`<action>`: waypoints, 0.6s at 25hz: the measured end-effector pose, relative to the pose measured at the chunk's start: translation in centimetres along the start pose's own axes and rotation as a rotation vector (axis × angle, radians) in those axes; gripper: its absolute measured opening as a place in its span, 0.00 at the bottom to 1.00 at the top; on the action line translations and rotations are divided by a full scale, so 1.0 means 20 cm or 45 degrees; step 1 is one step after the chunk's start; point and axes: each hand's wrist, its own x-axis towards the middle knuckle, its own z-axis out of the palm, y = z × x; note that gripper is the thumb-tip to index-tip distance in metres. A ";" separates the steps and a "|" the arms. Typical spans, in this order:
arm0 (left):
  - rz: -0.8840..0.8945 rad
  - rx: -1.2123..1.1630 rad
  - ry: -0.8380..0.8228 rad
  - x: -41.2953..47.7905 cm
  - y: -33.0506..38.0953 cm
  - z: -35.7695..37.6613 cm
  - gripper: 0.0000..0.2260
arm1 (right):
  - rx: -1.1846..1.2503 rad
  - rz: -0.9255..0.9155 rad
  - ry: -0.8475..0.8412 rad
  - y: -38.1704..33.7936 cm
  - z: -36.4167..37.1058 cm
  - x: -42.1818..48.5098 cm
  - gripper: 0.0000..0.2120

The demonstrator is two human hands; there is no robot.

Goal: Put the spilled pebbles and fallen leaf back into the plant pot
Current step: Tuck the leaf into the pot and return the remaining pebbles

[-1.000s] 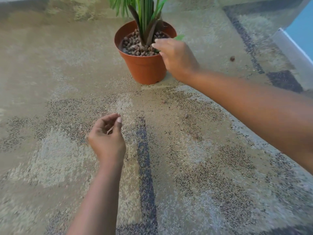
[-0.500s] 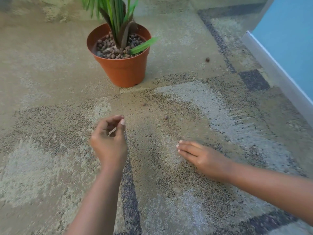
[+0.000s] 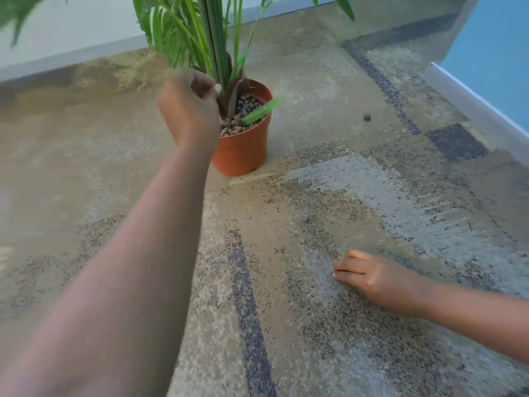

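Left hand [image 3: 189,110] curled loosely over plant pot [image 3: 243,150], contents hidden. Right hand [image 3: 378,282] flat on carpet [image 3: 372,196], fingers pinched together; hold unclear. Leaf [image 3: 259,111] lies in pot. Pebbles [image 3: 367,117] scattered on carpet. No readable writing.

mottled tan and grey carpet [image 3: 329,325] covers the floor; white skirting [image 3: 475,107] meets a blue wall [image 3: 498,53].

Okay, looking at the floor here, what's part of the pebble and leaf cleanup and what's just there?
Part of the job:
plant pot
fallen leaf lying in the pot
loose pebbles
left hand
right hand

Just there:
carpet
baseboard
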 end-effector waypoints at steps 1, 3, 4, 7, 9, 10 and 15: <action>0.019 0.158 -0.088 0.04 -0.03 0.03 0.05 | -0.017 -0.011 0.009 -0.01 -0.02 0.00 0.20; 0.040 0.334 -0.220 0.08 -0.12 0.06 0.04 | 0.029 -0.014 0.014 -0.04 -0.07 0.01 0.14; 0.064 0.365 -0.236 0.07 -0.16 0.07 0.06 | 0.090 -0.002 0.032 -0.05 -0.11 0.03 0.12; 0.109 0.344 -0.106 -0.07 -0.27 0.05 0.13 | 0.131 -0.038 0.400 -0.05 -0.32 0.31 0.13; 0.069 0.294 -0.008 -0.26 -0.31 0.03 0.20 | 0.109 -0.066 0.785 0.00 -0.50 0.64 0.11; 0.013 0.243 0.020 -0.38 -0.32 0.00 0.23 | 0.088 -0.059 0.906 0.02 -0.60 0.81 0.09; -0.222 0.166 -0.172 -1.00 -0.42 -0.05 0.18 | -0.043 0.160 0.654 0.07 -0.72 1.22 0.14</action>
